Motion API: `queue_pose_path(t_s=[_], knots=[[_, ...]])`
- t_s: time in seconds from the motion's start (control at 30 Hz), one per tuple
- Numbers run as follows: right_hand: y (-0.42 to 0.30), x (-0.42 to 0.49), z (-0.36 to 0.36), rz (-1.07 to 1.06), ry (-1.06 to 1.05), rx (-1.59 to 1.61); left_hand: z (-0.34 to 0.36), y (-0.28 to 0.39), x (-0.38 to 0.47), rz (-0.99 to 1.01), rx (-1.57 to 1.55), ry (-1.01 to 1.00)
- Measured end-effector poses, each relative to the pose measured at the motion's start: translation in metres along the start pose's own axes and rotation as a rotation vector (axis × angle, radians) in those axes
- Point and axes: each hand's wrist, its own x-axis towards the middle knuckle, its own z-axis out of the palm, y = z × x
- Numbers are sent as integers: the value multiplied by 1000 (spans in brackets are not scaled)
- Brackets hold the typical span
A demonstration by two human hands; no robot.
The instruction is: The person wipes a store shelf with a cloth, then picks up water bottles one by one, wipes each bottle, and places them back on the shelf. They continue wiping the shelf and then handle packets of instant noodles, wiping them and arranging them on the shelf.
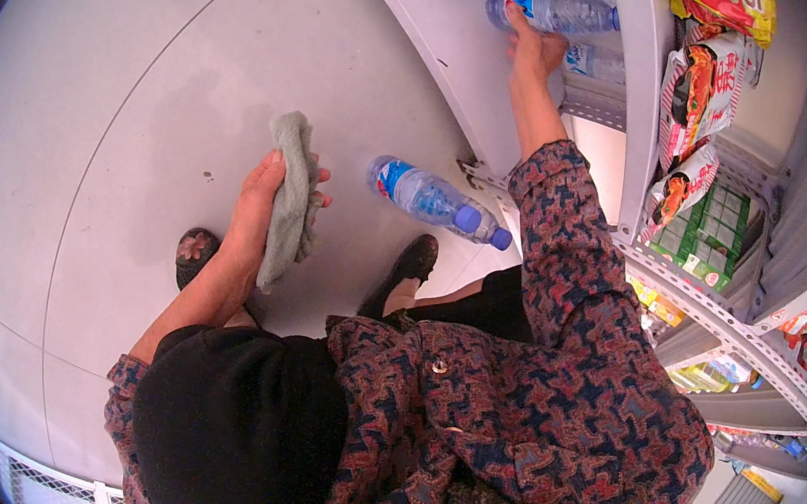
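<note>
My left hand [257,196] holds a folded grey-green cloth [289,200] above the pale floor. On the right, my right hand [536,48] reaches to a white shelf and grips a clear plastic water bottle [565,13] with a blue label, thumb on the label. The bottle is on its side, with its blue cap toward the shelf upright. More water bottles [594,62] are partly visible around it. Lower down, by my shoe, is a blue-capped water bottle [422,192]. A second bottle [491,229] is mostly hidden behind it.
A perforated metal shelf rail [729,307] runs along my right side. Red-and-white instant noodle packets [703,92] hang over a shelf edge beside green boxes [701,228]. My black shoes [414,257] are on the tiled floor [169,72]. A white mesh panel [46,488] is at lower left.
</note>
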Motion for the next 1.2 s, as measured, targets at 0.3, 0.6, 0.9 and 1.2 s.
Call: queue_pose_path(t_s=[0.3,0.6,0.9,1.2], knots=[[-2,39,16,89,130,279,-7,-3,7,-10,38,22],[4,70,17,64,36,265,-14,-5,3,-2,19,53],[-18,56,24,221,61,129,-5,2,-10,-6,82,84],[7,64,-9,151,-176,349,-9,-9,-7,24,107,26]])
